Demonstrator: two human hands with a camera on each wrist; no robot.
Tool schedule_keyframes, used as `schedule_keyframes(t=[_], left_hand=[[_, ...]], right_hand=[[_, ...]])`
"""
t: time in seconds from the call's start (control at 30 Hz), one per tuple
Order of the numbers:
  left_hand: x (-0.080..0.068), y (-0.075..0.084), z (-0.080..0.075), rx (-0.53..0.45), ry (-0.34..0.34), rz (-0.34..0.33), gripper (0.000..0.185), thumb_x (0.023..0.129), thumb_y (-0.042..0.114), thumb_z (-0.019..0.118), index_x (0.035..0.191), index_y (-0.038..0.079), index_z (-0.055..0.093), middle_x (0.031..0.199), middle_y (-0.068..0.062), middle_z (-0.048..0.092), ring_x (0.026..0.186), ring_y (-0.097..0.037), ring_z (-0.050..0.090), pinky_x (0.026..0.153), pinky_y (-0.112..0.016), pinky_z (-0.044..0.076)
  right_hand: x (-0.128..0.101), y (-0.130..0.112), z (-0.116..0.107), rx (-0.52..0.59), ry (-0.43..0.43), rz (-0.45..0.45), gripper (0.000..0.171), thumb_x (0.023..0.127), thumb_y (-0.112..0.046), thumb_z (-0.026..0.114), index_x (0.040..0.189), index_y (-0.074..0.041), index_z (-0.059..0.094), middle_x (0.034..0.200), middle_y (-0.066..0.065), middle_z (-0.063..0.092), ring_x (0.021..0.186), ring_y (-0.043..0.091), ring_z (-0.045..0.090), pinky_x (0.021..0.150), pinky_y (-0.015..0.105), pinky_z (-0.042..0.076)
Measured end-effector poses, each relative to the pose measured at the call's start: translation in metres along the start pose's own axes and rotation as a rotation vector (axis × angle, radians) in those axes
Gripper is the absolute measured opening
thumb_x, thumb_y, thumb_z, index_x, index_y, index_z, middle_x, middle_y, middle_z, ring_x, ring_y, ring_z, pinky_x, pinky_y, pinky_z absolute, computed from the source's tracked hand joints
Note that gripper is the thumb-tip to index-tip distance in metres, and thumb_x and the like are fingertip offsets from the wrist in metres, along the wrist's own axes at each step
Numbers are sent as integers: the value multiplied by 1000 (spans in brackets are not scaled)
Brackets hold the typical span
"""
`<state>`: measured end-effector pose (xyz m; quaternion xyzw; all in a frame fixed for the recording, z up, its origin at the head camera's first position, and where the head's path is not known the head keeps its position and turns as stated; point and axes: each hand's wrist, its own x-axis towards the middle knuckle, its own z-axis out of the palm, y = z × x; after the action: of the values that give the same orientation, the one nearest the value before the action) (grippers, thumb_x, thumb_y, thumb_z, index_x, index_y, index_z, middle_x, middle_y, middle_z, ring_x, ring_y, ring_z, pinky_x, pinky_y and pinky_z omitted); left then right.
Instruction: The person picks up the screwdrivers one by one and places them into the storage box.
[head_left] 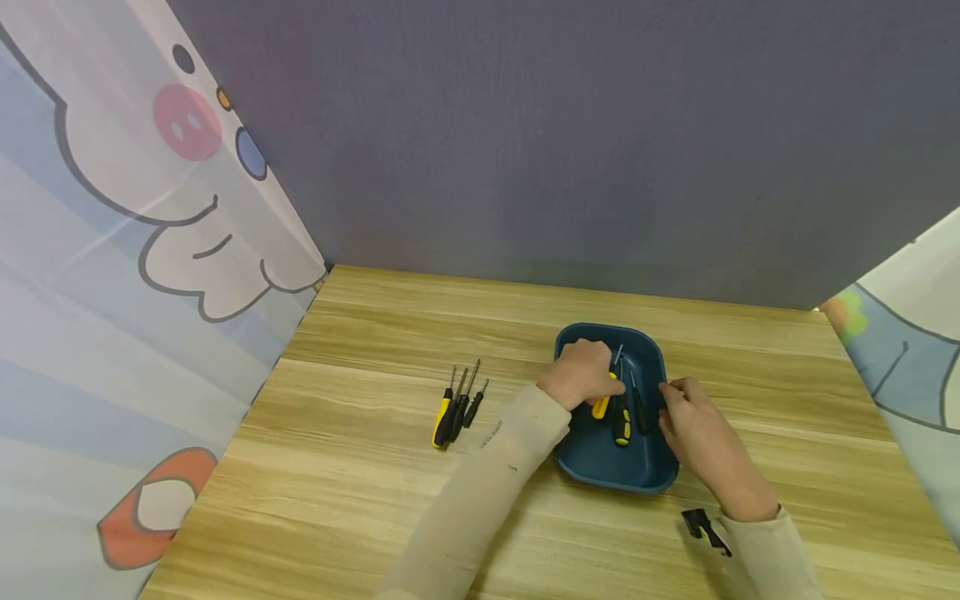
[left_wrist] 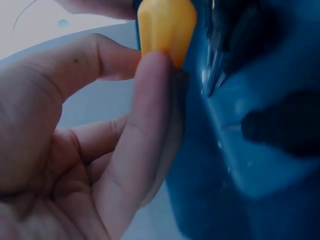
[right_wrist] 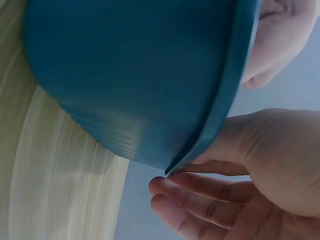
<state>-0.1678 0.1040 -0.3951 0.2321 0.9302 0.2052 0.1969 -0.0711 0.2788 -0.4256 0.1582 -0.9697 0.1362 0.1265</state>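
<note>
A dark blue plastic basin [head_left: 600, 467] sits on the table. My left hand [head_left: 581, 372] reaches over its left side and pinches the yellow handle of a screwdriver [head_left: 600, 407] between thumb and fingers. That handle [left_wrist: 167, 25] shows up close in the left wrist view. Inside the basin lie a black-and-yellow screwdriver [head_left: 622, 425] and a slim black screwdriver [head_left: 639, 410], shafts toward the far end. On the right side, my right hand [head_left: 697, 421] grips the basin's rim, with the thumb inside and fingers outside in the right wrist view.
Left of the basin, several screwdrivers [head_left: 460, 412] with black or black-and-yellow handles lie side by side on the wooden table [head_left: 322, 467]. A small black object [head_left: 705, 529] is beside the right sleeve. A grey panel [head_left: 525, 150] rises behind the table; printed curtains [head_left: 112, 333] hang at the sides.
</note>
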Motion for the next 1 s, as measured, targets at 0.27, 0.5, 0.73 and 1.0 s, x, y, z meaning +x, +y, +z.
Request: schedule_keyframes(t=[0.27, 0.5, 0.73, 1.0], left_hand=[[13, 16, 14, -19, -52, -24, 34, 94, 33, 72, 68, 12, 66, 59, -1, 66, 53, -11, 67, 71, -19, 52], [20, 22, 25, -105, -83, -93, 30, 94, 29, 72, 73, 10, 67, 61, -2, 66, 53, -12, 67, 44, -18, 48], [17, 21, 24, -60, -73, -108, 28, 95, 30, 71, 74, 12, 68, 57, 0, 63, 53, -11, 67, 45, -19, 48], [-5, 12, 7, 58, 17, 23, 41, 94, 31, 72, 60, 14, 56, 45, 5, 43, 39, -7, 48, 41, -19, 40]], right_hand=[[-1, 1, 1, -8, 27, -30, 38, 79, 11, 74, 113, 22, 59, 105, 32, 55, 80, 39, 63, 65, 46, 55], [1, 0, 1, -10, 19, -34, 39, 80, 10, 73, 114, 22, 59, 107, 34, 54, 82, 40, 63, 66, 47, 56], [1, 0, 2, -6, 22, -39, 40, 78, 11, 74, 113, 22, 59, 106, 35, 54, 80, 39, 63, 65, 46, 55], [0, 0, 0, 0, -3, 4, 38, 81, 10, 71, 114, 22, 58, 107, 34, 53, 82, 40, 63, 67, 47, 55]])
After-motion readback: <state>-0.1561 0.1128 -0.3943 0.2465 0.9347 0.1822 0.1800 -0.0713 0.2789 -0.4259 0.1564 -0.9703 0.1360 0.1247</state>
